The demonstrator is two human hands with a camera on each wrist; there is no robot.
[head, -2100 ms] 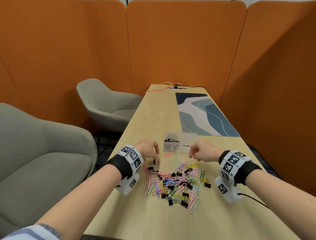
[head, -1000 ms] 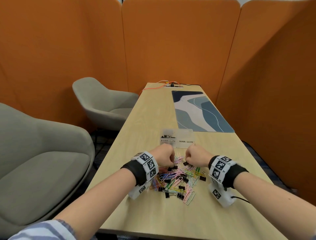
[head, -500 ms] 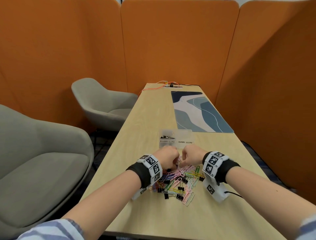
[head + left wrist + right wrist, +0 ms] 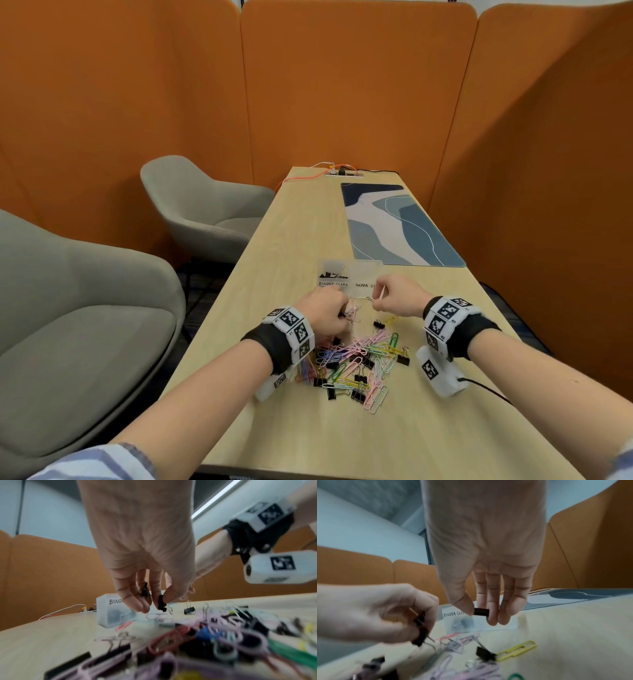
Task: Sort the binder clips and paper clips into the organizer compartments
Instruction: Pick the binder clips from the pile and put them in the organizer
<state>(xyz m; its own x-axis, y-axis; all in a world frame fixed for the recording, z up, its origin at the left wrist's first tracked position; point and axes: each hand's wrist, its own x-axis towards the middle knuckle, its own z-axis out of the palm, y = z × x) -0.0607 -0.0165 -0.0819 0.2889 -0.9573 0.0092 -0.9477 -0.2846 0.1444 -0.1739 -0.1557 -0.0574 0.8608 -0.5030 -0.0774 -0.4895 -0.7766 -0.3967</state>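
A clear two-compartment organizer (image 4: 349, 278) stands on the table, labelled BINDER CLIPS on the left and PAPER CLIPS on the right; several black binder clips lie in the left compartment. A mixed pile (image 4: 356, 363) of coloured paper clips and black binder clips lies nearer to me. My left hand (image 4: 337, 313) hovers just in front of the organizer and pinches a black binder clip (image 4: 162, 603), with a second one (image 4: 145, 589) tucked between its fingers. To its right, my right hand (image 4: 380, 301) pinches one black binder clip (image 4: 481, 612) between thumb and fingers, in front of the organizer (image 4: 479, 623).
A blue patterned desk mat (image 4: 397, 226) lies behind the organizer. A power strip with orange cables (image 4: 342, 173) sits at the table's far end. Two grey armchairs (image 4: 202, 205) stand to the left, and orange partitions enclose the booth. A loose yellow paper clip (image 4: 517, 650) lies under my right hand.
Both hands have lifted off the pile and moved forward toward the organizer, each with a black binder clip in its fingers. The right hand moved away from the left.
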